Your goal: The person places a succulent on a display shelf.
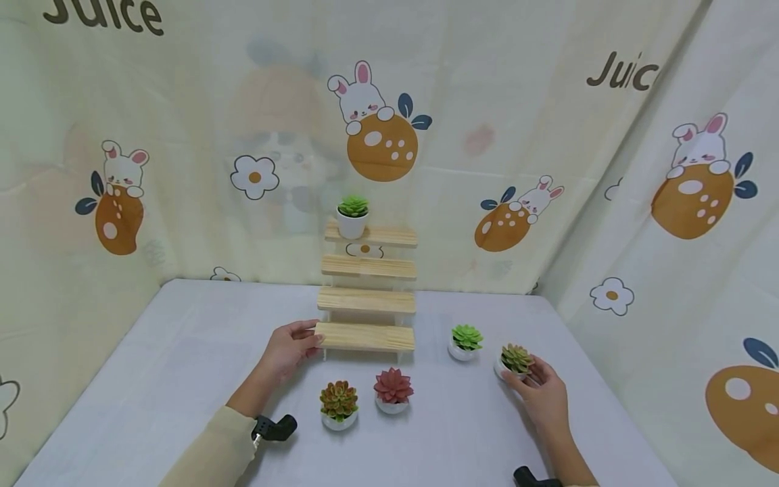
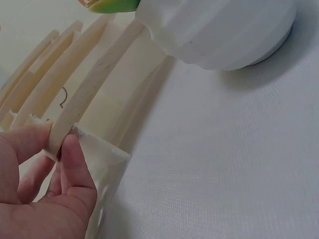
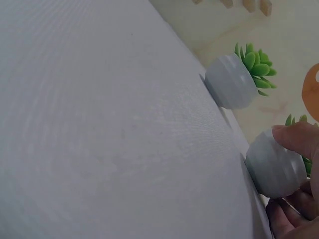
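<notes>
My left hand (image 1: 291, 350) pinches the left end of the lowest board on a stepped wooden shelf (image 1: 365, 336); the left wrist view shows thumb and fingers on either side of the board (image 2: 92, 82). At the right, my right hand (image 1: 544, 392) grips a potted succulent (image 1: 516, 360) with green, brownish-tipped leaves, thumb on the white pot (image 3: 275, 162). A bright green succulent (image 1: 466, 340) in a white pot stands just left of it. In front of the shelf are a red succulent (image 1: 393, 389) and a brown-green one (image 1: 339, 404), both in white pots.
Another green succulent in a taller white pot (image 1: 352, 220) stands on the top board's left end. The white-covered table (image 1: 201, 352) is bounded by a printed curtain (image 1: 438, 203) behind and at the sides.
</notes>
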